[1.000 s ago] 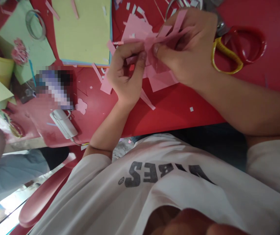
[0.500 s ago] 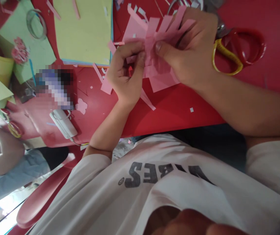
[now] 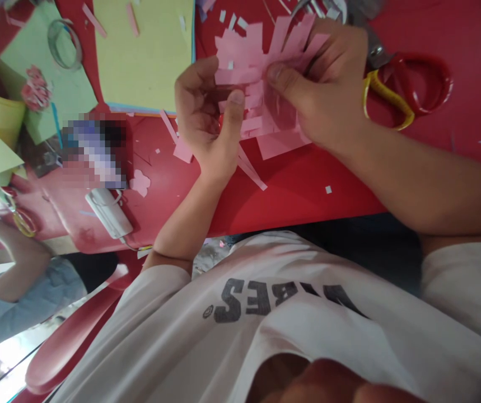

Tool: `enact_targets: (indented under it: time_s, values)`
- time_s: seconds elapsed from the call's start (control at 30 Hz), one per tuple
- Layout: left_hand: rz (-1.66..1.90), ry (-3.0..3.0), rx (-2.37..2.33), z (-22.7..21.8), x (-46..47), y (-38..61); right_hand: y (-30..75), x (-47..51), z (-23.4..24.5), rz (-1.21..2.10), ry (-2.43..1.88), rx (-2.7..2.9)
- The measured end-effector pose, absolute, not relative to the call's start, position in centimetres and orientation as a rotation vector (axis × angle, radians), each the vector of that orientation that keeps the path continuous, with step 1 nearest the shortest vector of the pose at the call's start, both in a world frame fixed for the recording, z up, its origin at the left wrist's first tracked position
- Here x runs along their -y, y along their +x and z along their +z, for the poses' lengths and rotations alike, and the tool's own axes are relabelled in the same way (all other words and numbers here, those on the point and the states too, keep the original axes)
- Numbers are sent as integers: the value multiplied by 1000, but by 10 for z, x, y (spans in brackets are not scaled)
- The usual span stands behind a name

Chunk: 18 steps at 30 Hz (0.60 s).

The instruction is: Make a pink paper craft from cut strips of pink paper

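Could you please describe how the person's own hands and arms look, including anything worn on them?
The left hand and right hand are ungloved, with no ring or watch visible. Both forearms are bare below the short white sleeves of a white fabric shirt, printed with dark block lettering.

Pink paper point(image 3: 287, 57), fringe-cut, held (strips point(image 3: 280, 34) splayed).

Your head camera faced forward and down, your shirt point(image 3: 232, 350) near, your left hand point(image 3: 210, 140) and right hand point(image 3: 330, 101) farther off.
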State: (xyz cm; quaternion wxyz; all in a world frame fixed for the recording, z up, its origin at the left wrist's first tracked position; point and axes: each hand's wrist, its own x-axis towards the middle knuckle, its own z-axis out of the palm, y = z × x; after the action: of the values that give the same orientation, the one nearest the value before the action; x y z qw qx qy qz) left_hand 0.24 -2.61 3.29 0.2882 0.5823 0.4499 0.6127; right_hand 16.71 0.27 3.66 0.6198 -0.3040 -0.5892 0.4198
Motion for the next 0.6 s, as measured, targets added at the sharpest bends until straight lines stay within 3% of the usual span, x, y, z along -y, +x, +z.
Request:
enact_targets:
  time_s: [0.27, 0.6]
  values:
    - [1665, 1618, -1053, 36, 26, 6, 171, 1, 43, 960, -816, 1448]
    - [1612, 1544, -1193, 32, 25, 1, 170, 2, 42, 909, -857, 1486]
